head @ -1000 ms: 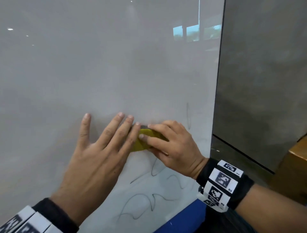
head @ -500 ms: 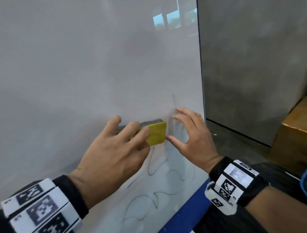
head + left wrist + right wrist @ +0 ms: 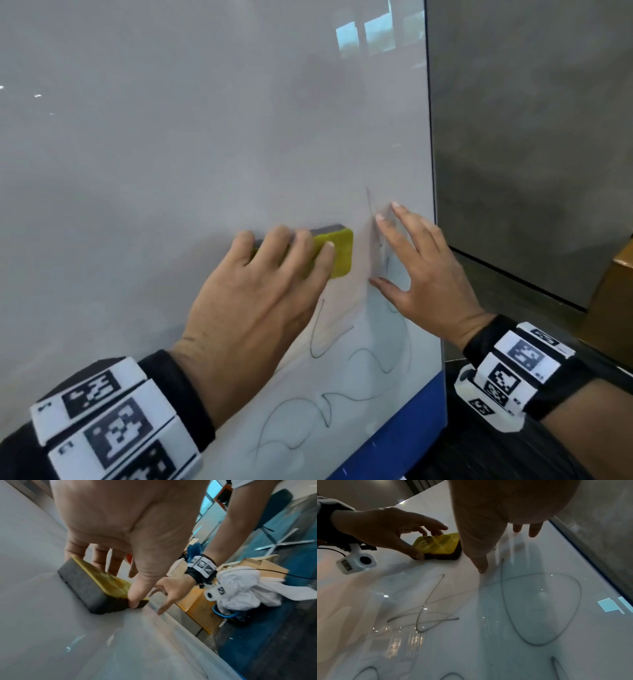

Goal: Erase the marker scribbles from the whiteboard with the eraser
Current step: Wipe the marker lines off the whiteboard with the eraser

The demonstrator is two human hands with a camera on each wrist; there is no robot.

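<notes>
Grey wall (image 3: 534, 137) behind, dark floor below, glossy whiteboard (image 3: 171, 137) standing upright with a blue strip (image 3: 407, 431) along its bottom edge. Past the board's right edge, cardboard boxes (image 3: 202, 601) on the floor; contents hidden. Beside them a dark mesh basket (image 3: 238, 616) with a blue rim, stuffed with crumpled white cloth (image 3: 240, 586) spilling over the top.

Thin dark marker scribbles (image 3: 322, 329) looping across the lower right part of the board, more curves showing in the right wrist view (image 3: 539, 608).

Yellow-backed eraser (image 3: 337, 251) with a dark felt pad, pressed flat against the board just above the scribbles, not touching them. Left hand (image 3: 260, 301) clamped on the eraser: fingers (image 3: 301, 246) curled over the yellow back and upper edge, thumb on the lower edge in the left wrist view, wrist angled up from the lower left. Banded wrist strap with black-and-white markers (image 3: 113, 425).

Right hand (image 3: 421, 270) just beside the eraser's right end, apart from it, holding nothing. Fingers spread and straight, thumb tip close to the board near a scribble line; whether touching cannot be told. Similar marker band (image 3: 513, 370) on that wrist.
</notes>
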